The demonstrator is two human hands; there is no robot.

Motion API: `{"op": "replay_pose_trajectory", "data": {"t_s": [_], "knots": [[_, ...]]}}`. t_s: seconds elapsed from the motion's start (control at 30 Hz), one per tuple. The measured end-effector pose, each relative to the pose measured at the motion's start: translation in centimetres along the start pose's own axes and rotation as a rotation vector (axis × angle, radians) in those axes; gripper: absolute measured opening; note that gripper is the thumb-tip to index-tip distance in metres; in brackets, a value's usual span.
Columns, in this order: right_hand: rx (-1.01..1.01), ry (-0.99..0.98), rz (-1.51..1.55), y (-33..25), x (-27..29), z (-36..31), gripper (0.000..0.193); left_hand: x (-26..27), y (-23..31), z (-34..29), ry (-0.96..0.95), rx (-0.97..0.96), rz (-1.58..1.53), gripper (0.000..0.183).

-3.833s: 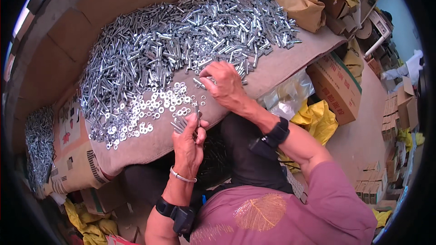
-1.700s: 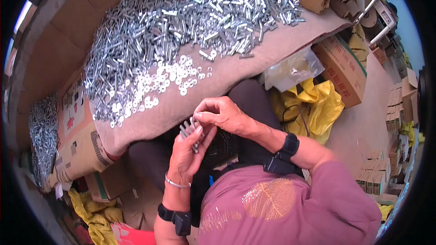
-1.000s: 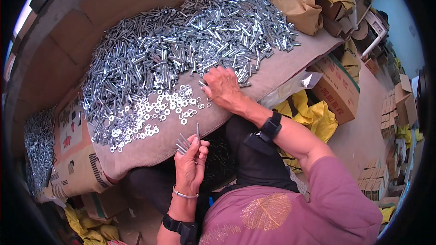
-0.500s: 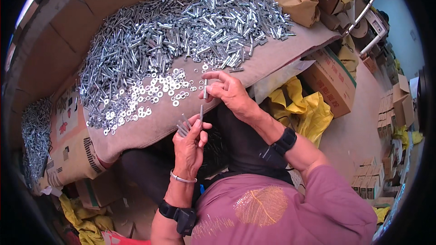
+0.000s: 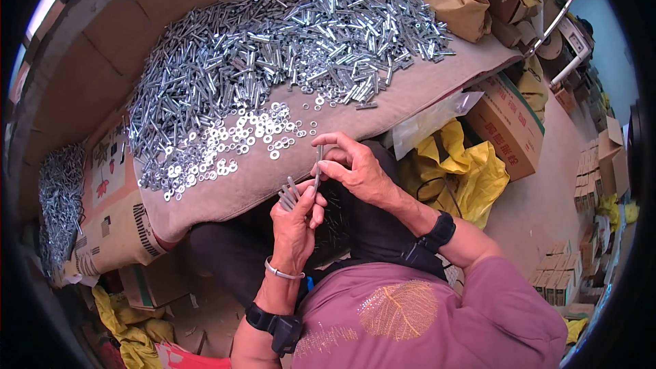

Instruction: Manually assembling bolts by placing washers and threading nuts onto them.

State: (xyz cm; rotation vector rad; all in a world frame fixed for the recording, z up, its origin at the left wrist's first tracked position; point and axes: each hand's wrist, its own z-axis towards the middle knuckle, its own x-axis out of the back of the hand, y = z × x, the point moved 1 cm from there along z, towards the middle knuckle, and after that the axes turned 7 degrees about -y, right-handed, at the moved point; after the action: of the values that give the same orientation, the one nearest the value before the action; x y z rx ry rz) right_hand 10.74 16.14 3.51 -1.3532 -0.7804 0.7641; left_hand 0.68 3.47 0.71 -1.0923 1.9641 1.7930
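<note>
Several slim metal bolts [image 5: 288,193] fan out from my left hand [image 5: 292,229], its thumb pressed over them. One of these bolts stands upright at the left fingertips. Just above it, my right hand [image 5: 367,176] pinches a thin metal sleeve [image 5: 319,155] between thumb and fingers. The sleeve is lined up with the upright bolt and seems to meet its end; the exact contact is too small to tell. Beyond my hands, loose washers [image 5: 263,126] lie scattered on a padded brown cloth [image 5: 369,119], in front of a large heap of metal bolts and sleeves [image 5: 273,55].
A second heap of metal parts [image 5: 60,198] lies at the far left. To the right are a yellow plastic bag [image 5: 471,178], a cardboard box [image 5: 509,126] and stacks of small boxes [image 5: 557,273]. Dark trouser legs [image 5: 225,246] are under my hands.
My right hand has come down toward my left, bringing the sleeve to the upright bolt. The left hand still holds its bolts. The whole view has shifted slightly.
</note>
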Motion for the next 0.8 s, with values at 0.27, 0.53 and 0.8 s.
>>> {"op": "replay_pose_trajectory", "data": {"t_s": [0.27, 0.53, 0.8], "knots": [[0.371, -0.124, -0.810, 0.3, -1.7, 1.4, 0.028, 2.4, -0.4, -0.4, 0.108, -0.005, -0.154, 0.027], [0.572, 0.072, -1.337, 2.4, -3.1, 8.1, 0.011, 2.7, 1.2, -0.2, 0.252, -0.041, -0.200, 0.019], [0.454, 0.135, -1.029, 1.5, -2.0, 7.8, 0.011, 2.5, 1.4, 1.8, 0.235, -0.086, -0.176, 0.020]]}}
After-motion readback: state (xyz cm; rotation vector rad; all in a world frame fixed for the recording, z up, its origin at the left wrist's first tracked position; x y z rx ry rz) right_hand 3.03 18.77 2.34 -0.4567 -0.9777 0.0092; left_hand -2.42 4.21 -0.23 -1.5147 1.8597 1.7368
